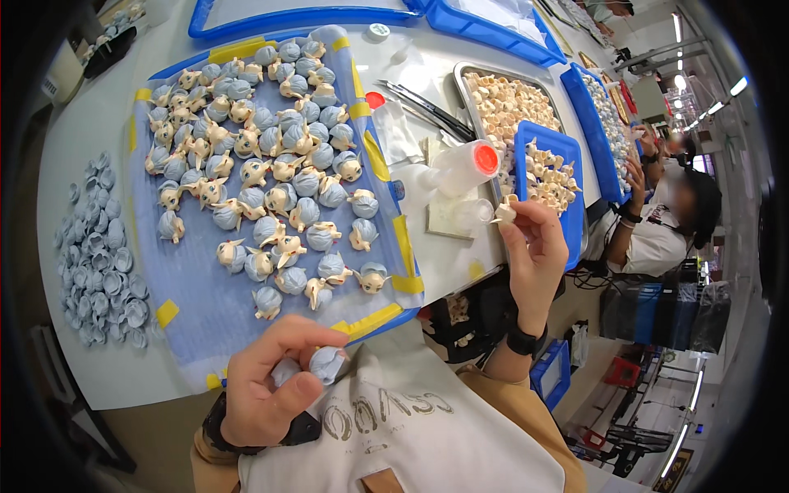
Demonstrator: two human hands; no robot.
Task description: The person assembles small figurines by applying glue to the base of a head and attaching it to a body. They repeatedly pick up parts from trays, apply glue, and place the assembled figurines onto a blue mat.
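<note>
My left hand [267, 386] is at the near table edge, its fingers closed on small pale-blue rounded caps [325, 361]. My right hand [534, 251] is raised to the right, pinching a small cream figure part [505, 212] between thumb and fingertips, just in front of a small blue tray [567, 152] of similar cream parts. A large blue tray [246, 308] lined with pale sheet holds several finished little heads [279, 156] with blue caps.
A pile of loose blue caps [103, 255] lies at the left. A white bottle with a red cap [464, 164], tweezers [427, 107] and a metal tray [501, 103] of cream parts sit at the back right. Another person [657, 222] sits beyond, at right.
</note>
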